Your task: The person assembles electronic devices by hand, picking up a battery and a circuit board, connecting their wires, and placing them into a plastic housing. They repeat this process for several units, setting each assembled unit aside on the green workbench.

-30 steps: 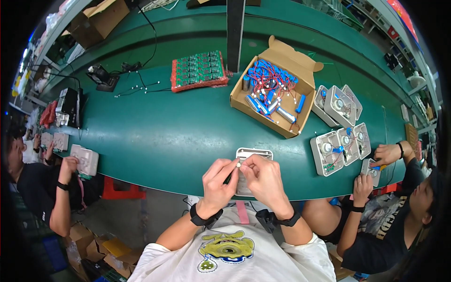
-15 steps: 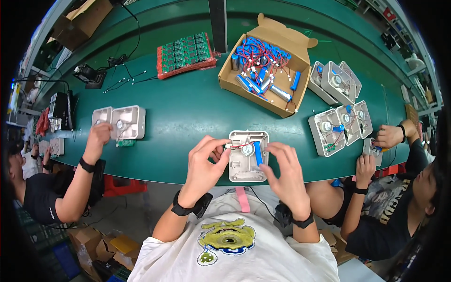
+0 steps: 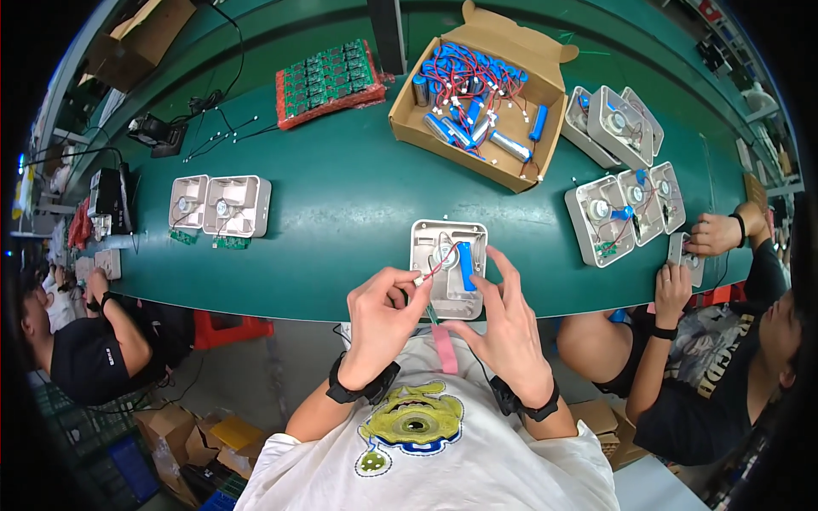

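Note:
A light grey plastic housing (image 3: 423, 234) lies open in front of me at the table's near edge. Inside it are a round speaker (image 3: 445, 252) and, to its right, a blue cylindrical battery (image 3: 466, 266). Thin red wires run from the battery to a small white plug (image 3: 419, 279), which my left hand (image 3: 383, 313) pinches over the housing's left side. Below those fingertips a narrow greenish piece (image 3: 432, 313) shows, too small to make out. My right hand (image 3: 509, 336) has its fingers spread around the housing's right side, a fingertip by the battery and the thumb near the lower edge.
Beyond the housing stands a cardboard box (image 3: 456, 162) of blue batteries. Stacked green circuit boards (image 3: 328, 81) sit on red bubble wrap. More grey housings (image 3: 239, 183) lie left, and others (image 3: 588, 243) right, where a co-worker's hands (image 3: 694, 255) handle one. Another person sits at left.
My left hand has moved the plug down toward the housing's lower left. My right fingers have spread more, the thumb lower. The co-worker at left has withdrawn a hand from the left housings.

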Available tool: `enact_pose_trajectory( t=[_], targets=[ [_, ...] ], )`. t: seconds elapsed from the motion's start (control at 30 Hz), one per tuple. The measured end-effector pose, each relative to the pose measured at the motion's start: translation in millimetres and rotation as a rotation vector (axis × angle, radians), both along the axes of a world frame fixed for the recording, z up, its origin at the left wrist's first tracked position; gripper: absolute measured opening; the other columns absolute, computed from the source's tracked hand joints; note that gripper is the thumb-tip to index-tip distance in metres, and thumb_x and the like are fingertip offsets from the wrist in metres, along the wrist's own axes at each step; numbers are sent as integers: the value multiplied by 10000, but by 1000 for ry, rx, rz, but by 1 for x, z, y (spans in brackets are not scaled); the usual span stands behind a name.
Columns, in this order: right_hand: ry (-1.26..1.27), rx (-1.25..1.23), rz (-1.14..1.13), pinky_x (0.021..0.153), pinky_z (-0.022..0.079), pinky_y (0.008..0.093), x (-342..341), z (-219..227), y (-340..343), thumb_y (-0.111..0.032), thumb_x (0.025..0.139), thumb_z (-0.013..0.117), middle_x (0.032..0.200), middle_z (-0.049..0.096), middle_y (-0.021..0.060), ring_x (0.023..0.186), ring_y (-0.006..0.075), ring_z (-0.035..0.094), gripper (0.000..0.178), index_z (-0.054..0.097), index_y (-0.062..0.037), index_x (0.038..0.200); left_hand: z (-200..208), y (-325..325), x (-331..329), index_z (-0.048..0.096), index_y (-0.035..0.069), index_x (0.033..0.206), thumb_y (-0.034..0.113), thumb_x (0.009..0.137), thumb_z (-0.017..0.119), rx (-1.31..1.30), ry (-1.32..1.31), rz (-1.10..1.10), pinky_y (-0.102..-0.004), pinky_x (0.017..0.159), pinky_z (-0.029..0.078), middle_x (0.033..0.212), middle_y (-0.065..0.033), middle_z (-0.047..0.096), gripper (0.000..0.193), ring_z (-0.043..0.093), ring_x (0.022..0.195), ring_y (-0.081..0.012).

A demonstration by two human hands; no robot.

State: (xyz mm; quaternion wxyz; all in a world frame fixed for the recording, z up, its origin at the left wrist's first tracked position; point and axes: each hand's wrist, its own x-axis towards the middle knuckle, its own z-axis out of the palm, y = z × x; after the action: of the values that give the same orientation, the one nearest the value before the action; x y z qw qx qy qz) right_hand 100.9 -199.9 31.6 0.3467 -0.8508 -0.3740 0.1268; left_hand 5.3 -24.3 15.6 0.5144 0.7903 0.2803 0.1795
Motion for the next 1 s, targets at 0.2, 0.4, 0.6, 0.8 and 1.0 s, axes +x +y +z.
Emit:
enact_pose_trajectory(
  t=[0.2, 0.4, 0.6, 0.8, 1.0],
  targets=[
    [19, 68, -56, 822, 620, 455, -13, -13, 1, -95, 748, 945, 1624, 369, 238, 989, 354, 709, 670, 598, 70, 1296, -11, 0, 0, 751, 6, 907, 37, 868, 855, 262, -122, 28, -278, 485, 381, 760, -50, 615, 115, 505, 545, -118],
    [61, 87, -101, 819, 621, 459, -18, -10, 4, -75, 756, 928, 1621, 366, 246, 1018, 372, 713, 685, 572, 90, 1317, -35, -6, -1, 749, 28, 875, 24, 849, 856, 412, -238, 56, -319, 517, 390, 803, -64, 528, 110, 502, 607, -180],
    [13, 25, -123, 878, 599, 477, -22, -7, 4, -98, 762, 913, 1620, 372, 257, 1096, 397, 691, 700, 562, 86, 1339, -34, -6, -10, 756, 28, 889, 43, 845, 843, 681, -145, -126, -359, 565, 447, 805, -72, 511, 99, 552, 683, -221],
    [-118, -45, -142, 1089, 468, 537, -28, -1, 3, -164, 730, 916, 1620, 359, 300, 1355, 472, 513, 792, 537, 74, 1384, -28, -7, -21, 770, -2, 1034, 47, 861, 806, 695, -150, -374, -388, 607, 503, 864, -88, 547, 183, 596, 727, -251],
    [-205, -83, -275, 1142, 393, 570, -25, -12, 1, -206, 720, 909, 1615, 355, 325, 1414, 491, 429, 810, 532, 72, 1381, -19, -12, -3, 718, -32, 1235, -31, 882, 725, 479, -235, -596, -401, 755, 563, 1050, -161, 618, 353, 660, 870, -304]
  ],
)
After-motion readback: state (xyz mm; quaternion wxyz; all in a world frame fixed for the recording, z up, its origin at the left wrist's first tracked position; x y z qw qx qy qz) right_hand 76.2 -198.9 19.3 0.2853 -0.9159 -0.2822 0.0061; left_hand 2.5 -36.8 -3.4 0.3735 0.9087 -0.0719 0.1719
